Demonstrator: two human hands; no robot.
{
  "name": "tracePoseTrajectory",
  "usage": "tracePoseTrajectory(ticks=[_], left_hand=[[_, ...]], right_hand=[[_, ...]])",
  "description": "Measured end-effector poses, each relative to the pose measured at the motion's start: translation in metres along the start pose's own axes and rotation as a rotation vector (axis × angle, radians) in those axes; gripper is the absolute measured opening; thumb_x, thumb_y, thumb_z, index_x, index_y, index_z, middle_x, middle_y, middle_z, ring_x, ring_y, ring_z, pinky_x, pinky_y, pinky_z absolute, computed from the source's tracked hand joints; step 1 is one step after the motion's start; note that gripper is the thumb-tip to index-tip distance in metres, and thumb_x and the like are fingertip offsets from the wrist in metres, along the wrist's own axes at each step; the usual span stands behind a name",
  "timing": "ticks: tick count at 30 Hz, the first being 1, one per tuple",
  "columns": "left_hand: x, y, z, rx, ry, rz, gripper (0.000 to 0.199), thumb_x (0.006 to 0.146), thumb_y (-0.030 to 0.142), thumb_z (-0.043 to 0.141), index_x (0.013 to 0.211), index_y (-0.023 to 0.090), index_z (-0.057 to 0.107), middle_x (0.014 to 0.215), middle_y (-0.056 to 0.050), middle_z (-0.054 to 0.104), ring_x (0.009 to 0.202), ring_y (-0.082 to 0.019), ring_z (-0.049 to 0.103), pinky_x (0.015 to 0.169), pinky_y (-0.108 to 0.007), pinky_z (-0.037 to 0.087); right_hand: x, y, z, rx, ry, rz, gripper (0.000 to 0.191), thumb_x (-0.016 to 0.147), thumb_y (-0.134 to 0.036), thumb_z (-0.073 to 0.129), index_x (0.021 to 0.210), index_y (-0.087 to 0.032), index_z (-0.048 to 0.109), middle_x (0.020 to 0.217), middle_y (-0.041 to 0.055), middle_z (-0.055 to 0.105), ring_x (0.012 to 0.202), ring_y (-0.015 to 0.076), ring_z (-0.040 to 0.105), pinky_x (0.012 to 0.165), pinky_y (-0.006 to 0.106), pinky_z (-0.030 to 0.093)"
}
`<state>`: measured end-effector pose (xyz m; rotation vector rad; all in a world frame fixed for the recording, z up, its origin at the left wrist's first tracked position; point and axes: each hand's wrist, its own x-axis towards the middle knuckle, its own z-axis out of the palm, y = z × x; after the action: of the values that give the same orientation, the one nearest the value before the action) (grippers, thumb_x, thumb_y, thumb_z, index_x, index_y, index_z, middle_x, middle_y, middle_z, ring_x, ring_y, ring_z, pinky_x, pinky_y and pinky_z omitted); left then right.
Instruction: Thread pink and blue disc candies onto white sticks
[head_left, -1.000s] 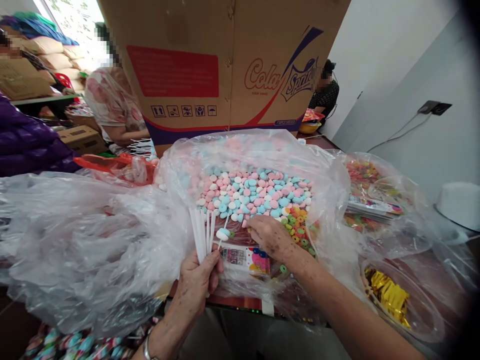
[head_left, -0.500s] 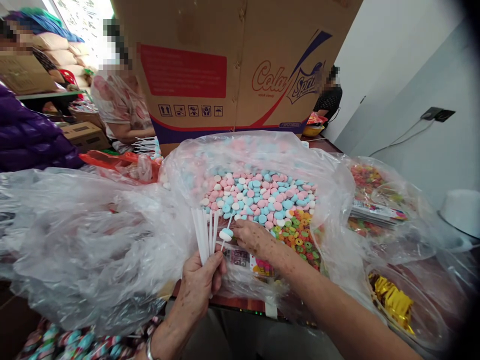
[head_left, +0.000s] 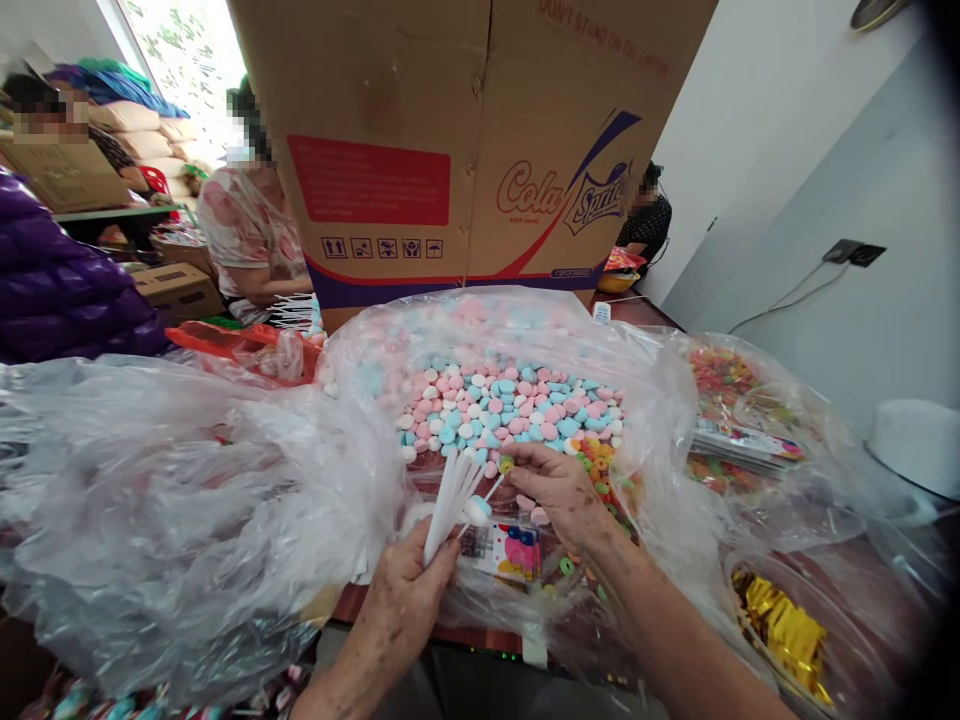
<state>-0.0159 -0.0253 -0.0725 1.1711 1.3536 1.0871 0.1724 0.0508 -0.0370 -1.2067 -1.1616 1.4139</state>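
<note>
My left hand [head_left: 412,580] is closed around a bundle of white sticks [head_left: 452,498] held upright. One stick leans right and carries a blue-and-white candy [head_left: 478,510] partway along it. At that stick's tip, my right hand [head_left: 551,490] pinches a small yellow-green ring gummy [head_left: 507,465] between thumb and fingertips. Whether the stick passes through the ring is too small to tell. Pink, blue and white candies [head_left: 495,405] lie heaped behind the hands in a clear plastic bag [head_left: 517,310]. Ring gummies [head_left: 598,462] are piled beside my right hand, partly covered by it.
Printed packets [head_left: 514,550] lie under the hands. A tall cardboard box [head_left: 382,120] stands behind the heap. Crumpled plastic [head_left: 187,520] spreads leftward. Gold ties [head_left: 784,630] fill a clear tub at right. Other people [head_left: 247,230] sit beyond the box.
My right hand has moved right and now pinches a ring gummy at the stick's tip. The sticks in my left hand have tilted to the right. The view has tipped slightly upward.
</note>
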Motion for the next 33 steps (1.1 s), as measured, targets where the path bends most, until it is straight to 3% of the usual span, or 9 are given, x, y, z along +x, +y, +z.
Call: tracePoseTrajectory(ticks=[5,12,17,21,25,29,33], left_hand=[[-0.001,0.010,0.007,0.150,-0.022,0.095,0.021,0.082,0.035,0.058,0.071,0.019,0.066,0.050,0.003,0.052,0.045,-0.013,0.043,0.044,-0.022,0.031],[-0.002,0.009,0.008,0.218,-0.036,0.038,0.023,0.085,0.036,0.053,0.078,0.019,0.066,0.047,0.005,0.047,0.042,-0.013,0.040,0.042,-0.023,0.028],[-0.002,-0.002,0.010,0.118,-0.055,0.014,0.024,0.085,0.041,0.057,0.084,0.019,0.068,0.050,0.005,0.051,0.038,-0.011,0.037,0.038,-0.023,0.026],[-0.003,-0.008,0.012,0.014,-0.044,-0.023,0.025,0.082,0.043,0.062,0.087,0.019,0.070,0.053,0.003,0.055,0.038,-0.011,0.037,0.038,-0.023,0.027],[-0.004,-0.009,0.014,-0.052,-0.014,-0.007,0.024,0.078,0.041,0.067,0.082,0.018,0.071,0.052,0.003,0.053,0.044,-0.012,0.040,0.042,-0.022,0.029],[-0.003,-0.007,0.015,0.012,0.034,0.060,0.022,0.078,0.038,0.067,0.081,0.017,0.072,0.054,0.002,0.054,0.052,-0.015,0.045,0.048,-0.023,0.033],[-0.005,-0.005,0.014,0.048,0.055,0.033,0.021,0.074,0.038,0.069,0.070,0.017,0.069,0.051,0.002,0.053,0.049,-0.014,0.043,0.046,-0.023,0.032]], right_hand=[[-0.011,-0.002,-0.003,-0.003,0.083,-0.019,0.043,0.060,-0.039,0.080,0.096,-0.017,0.071,0.076,0.0010,0.069,0.066,0.0160,0.065,0.059,0.027,0.050],[-0.019,0.019,-0.010,-0.156,0.047,-0.195,0.033,0.078,-0.032,0.067,0.110,-0.020,0.069,0.081,0.0022,0.070,0.076,0.0173,0.066,0.071,0.030,0.053],[-0.024,0.020,-0.009,-0.301,0.078,-0.327,0.026,0.082,-0.029,0.060,0.103,-0.020,0.070,0.090,0.0049,0.070,0.079,0.0181,0.065,0.073,0.031,0.055],[-0.029,0.015,-0.008,-0.548,0.073,-0.552,0.025,0.087,-0.023,0.053,0.105,-0.019,0.070,0.095,0.0070,0.069,0.085,0.0182,0.065,0.079,0.032,0.054],[-0.039,0.013,-0.005,-0.714,-0.019,-0.758,0.030,0.092,-0.017,0.046,0.113,-0.020,0.067,0.103,0.0088,0.068,0.094,0.0170,0.065,0.084,0.029,0.054],[-0.051,0.020,0.004,-0.759,-0.041,-0.805,0.033,0.093,-0.014,0.042,0.115,-0.019,0.066,0.106,0.0100,0.068,0.097,0.0176,0.065,0.085,0.029,0.054],[-0.061,0.031,0.017,-0.752,-0.046,-0.812,0.035,0.092,-0.011,0.041,0.117,-0.018,0.065,0.106,0.0106,0.069,0.098,0.0172,0.065,0.085,0.028,0.055]])
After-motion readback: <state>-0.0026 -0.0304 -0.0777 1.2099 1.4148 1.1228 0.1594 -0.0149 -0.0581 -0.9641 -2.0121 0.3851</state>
